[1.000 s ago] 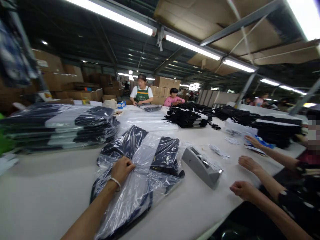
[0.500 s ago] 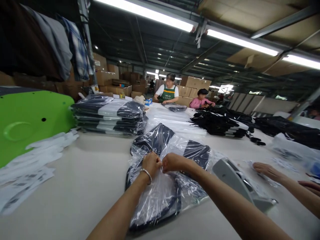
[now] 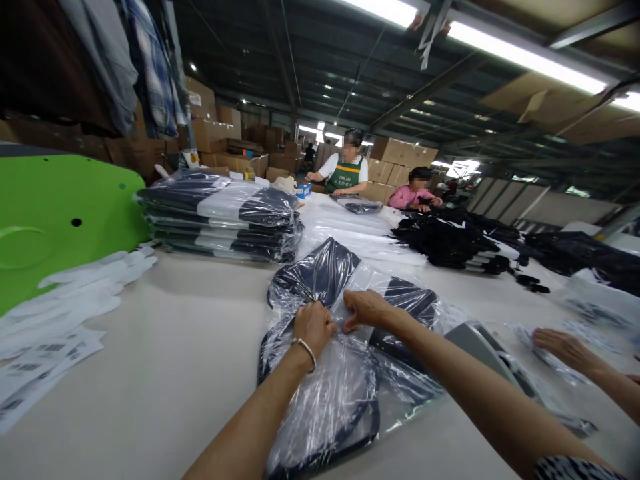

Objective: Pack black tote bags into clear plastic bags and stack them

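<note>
A dark and light-grey item in a clear plastic bag point(image 3: 325, 407) lies on the pale table before me. My left hand point(image 3: 314, 328), with a silver bracelet at the wrist, is closed on gathered plastic near the bag's middle. Just right of it, my right hand point(image 3: 367, 310) rests over the bag with thumb and fingers apart, curved and pointing left. Nothing shows between its fingers. The plastic is pulled into creases around my left hand.
Stacked bagged items point(image 3: 220, 217) stand behind left, beside a green panel point(image 3: 65, 220) and white labels point(image 3: 75, 300). A grey device point(image 3: 487, 353) sits right, near another person's hand point(image 3: 565, 350). Black straps point(image 3: 450, 240) lie farther back; two people work across the table.
My right hand has opened from a closed grip and moved slightly up and away from my left hand. The view has shifted, so most things appear farther right.
</note>
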Demonstrator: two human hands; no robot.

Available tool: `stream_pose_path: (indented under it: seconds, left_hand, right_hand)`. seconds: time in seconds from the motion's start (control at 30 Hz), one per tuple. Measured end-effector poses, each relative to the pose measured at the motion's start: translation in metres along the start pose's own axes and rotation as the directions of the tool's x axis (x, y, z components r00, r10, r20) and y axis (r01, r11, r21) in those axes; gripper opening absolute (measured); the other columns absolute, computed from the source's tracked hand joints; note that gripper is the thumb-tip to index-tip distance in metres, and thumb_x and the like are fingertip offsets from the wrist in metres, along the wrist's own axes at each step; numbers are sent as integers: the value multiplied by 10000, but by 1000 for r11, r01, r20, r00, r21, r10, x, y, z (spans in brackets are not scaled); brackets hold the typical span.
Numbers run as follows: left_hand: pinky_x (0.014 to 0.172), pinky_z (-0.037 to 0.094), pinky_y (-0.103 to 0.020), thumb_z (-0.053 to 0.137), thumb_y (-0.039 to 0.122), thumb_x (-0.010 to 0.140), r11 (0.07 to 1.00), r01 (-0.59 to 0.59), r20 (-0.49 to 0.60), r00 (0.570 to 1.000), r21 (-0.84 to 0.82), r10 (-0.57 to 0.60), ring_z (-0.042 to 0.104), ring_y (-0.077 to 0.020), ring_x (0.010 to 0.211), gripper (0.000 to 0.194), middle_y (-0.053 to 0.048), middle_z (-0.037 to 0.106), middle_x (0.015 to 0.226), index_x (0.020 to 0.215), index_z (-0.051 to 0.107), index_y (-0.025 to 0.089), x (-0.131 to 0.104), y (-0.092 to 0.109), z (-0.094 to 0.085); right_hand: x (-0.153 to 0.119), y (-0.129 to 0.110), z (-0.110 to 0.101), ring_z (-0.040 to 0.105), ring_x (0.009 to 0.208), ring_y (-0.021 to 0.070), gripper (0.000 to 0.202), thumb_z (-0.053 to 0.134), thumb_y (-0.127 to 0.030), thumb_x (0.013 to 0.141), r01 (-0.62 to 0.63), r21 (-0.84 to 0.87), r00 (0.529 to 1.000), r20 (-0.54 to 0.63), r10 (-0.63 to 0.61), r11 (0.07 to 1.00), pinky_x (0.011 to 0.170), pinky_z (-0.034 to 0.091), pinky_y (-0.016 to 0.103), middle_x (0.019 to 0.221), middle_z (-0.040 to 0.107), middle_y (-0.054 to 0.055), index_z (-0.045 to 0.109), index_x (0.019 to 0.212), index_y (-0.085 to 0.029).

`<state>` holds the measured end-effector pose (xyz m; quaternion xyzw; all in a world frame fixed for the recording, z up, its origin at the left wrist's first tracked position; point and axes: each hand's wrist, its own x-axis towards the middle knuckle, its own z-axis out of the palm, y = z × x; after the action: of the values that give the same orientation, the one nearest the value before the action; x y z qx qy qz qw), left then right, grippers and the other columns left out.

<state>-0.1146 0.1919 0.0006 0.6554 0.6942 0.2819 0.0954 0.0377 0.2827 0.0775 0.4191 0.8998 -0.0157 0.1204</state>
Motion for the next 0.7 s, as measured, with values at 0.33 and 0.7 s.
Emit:
stream_pose_path:
  seconds: [0.33,0.7]
  left_hand:
    - [787,372,-310,743,296,740,998,4,27,1000,57,-6,602,-197,885,139,-29,692,848,671,661,207,0,1,-4]
    - [741,331,-316,668,308,791,996,-48,65,997,69,44,602,-204,835,172,-18,677,804,661,630,201,0,3,-8]
  right_hand:
    - [-19,-21,64,97,1482,391,1299,875,-565,510,-132,377,948,-221,227,917,1186,104,562,1608,156,208,211,1551,-160]
    - [-229,149,14,659,914,251,329,640,-469,785,-343,743,669,-236,705,574,858,465,330,924,745,67,753,928,-195]
